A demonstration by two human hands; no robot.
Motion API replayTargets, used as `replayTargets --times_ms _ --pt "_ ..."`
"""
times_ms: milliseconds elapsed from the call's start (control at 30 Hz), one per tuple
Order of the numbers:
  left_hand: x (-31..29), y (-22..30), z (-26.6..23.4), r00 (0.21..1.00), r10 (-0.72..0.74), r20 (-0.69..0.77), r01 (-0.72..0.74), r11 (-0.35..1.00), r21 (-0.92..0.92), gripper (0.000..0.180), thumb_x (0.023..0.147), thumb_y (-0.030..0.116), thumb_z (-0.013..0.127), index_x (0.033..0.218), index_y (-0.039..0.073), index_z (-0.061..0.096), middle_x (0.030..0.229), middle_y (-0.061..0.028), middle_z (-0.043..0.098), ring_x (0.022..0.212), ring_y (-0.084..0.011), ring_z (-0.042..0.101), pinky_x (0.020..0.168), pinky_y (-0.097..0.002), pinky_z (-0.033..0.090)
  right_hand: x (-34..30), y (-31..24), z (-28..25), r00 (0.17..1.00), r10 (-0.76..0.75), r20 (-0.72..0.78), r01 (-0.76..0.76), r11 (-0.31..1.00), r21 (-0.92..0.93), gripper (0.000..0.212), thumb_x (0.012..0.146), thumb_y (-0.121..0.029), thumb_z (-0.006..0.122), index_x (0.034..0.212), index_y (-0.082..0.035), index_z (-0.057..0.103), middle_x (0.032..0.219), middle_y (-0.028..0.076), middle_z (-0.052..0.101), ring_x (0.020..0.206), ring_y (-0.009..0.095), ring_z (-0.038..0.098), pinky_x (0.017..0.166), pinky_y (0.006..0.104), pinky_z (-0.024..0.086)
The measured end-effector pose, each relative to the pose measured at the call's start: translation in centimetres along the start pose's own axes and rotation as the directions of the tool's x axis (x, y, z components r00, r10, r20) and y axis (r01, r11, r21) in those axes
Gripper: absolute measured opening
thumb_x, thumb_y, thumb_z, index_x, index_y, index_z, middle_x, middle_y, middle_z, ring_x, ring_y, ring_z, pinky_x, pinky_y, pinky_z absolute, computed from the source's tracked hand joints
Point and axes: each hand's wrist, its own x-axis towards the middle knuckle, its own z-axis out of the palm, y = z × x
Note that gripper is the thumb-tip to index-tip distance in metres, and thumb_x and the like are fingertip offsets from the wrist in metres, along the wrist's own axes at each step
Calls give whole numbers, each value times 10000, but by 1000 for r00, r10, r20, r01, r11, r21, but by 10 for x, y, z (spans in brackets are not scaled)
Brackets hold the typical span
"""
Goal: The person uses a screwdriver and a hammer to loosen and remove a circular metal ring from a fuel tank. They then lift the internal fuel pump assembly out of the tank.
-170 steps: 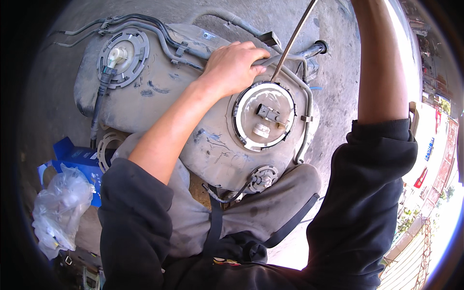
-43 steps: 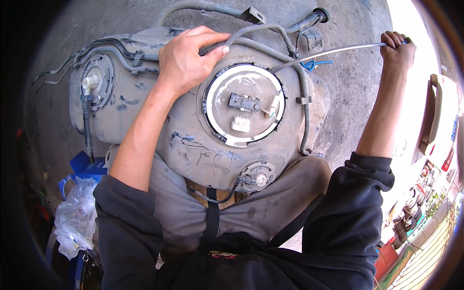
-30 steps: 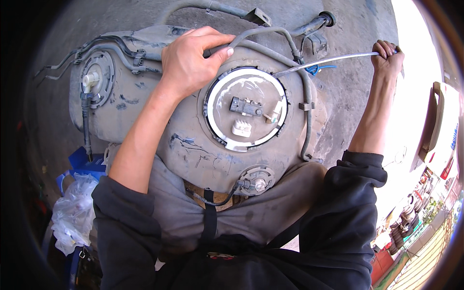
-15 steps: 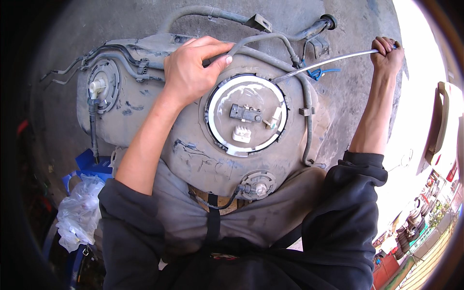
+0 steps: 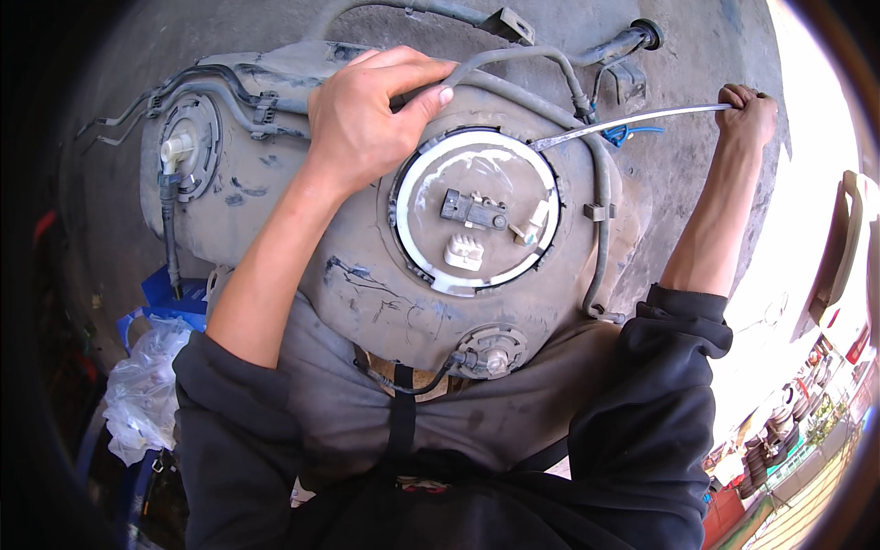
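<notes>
A dusty grey plastic fuel tank point(image 5: 385, 298) lies before me, its near side by my legs. On it sits a round fuel pump cover point(image 5: 433, 203) with a white rim, bearing a dark sensor point(image 5: 474, 210) and a white connector point(image 5: 464, 252). My left hand point(image 5: 371, 119) is closed with thumb and forefinger on a grey hose point(image 5: 513, 55) beyond the cover. Off to the right, my right hand point(image 5: 747, 117) makes a fist round the end of a long metal pry bar point(image 5: 642, 117). The bar's far tip touches the cover's upper right edge.
A smaller round port point(image 5: 188, 151) with a white elbow is at the tank's left, and another port point(image 5: 497, 353) at its near side. A filler pipe point(image 5: 623, 44) extends behind. A plastic bag point(image 5: 147, 390) and blue box point(image 5: 188, 298) stand lower left.
The tank and cover appear slightly farther right in the view. My right hand has shifted a little right and down with the pry bar, whose tip stays at the cover's edge.
</notes>
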Motion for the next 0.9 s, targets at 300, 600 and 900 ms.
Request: replayTargets --times_ms 300,600,900 --pt "11 8 -1 996 -41 79 39 999 28 347 932 252 712 1246 105 718 1155 -54 724 1054 -246 682 904 -335 524 -52 -45 -11 993 -114 24 114 993 1 129 978 -88 355 897 3 397 737 102 463 561 173 438 497 322 377" --pt "65 63 34 922 104 373 -235 916 324 659 861 420 777 1454 226 564 1192 -118 643 1081 -331 656 930 -444 527 -111 -70 -63 983 -179 -28 178 983 -40 193 988 -101 417 1011 75 491 811 163 555 670 277 577 626 468 549" --pt "76 56 43 908 28 418 -126 970 208 642 772 417 850 1377 316 660 935 -100 725 883 -301 698 817 -444 539 -75 -44 -25 958 -248 -145 267 954 135 92 940 33 464 936 109 515 726 110 512 526 150 448 461 305 360"
